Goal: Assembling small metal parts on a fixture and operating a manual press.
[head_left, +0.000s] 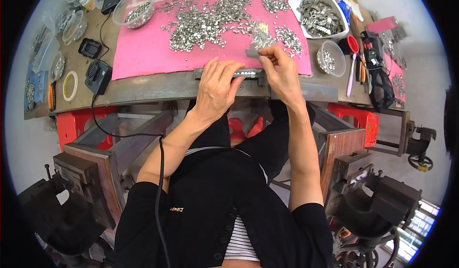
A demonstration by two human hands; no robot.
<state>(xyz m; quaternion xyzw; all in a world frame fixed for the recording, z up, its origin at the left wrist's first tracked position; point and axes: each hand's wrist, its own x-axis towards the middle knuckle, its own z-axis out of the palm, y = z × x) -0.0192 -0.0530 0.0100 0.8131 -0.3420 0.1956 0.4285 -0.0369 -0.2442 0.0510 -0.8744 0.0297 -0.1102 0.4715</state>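
My left hand (217,91) lies over a narrow dark metal bar (260,79) at the near table edge, fingers curved across it and thumb pressed along its side. A row of small shiny metal pieces (247,73) shows in the bar, right of my left fingertips. My right hand (283,74) pinches a thin flat grey metal strip (251,54) between thumb and fingers, just above and beyond the bar. Behind my hands, a heap of small silvery metal parts (196,31) spreads over the pink mat (143,57). Thin metal pins (263,40) lie loose near the strip.
A white tray (295,5) of metal parts and a clear bowl (338,57) stand to the right, beside a red-headed brush (353,45). At left are a clear tub (123,9), a black charger-like box (99,76) and a tape roll (70,86). A black cable (159,186) hangs across my left arm.
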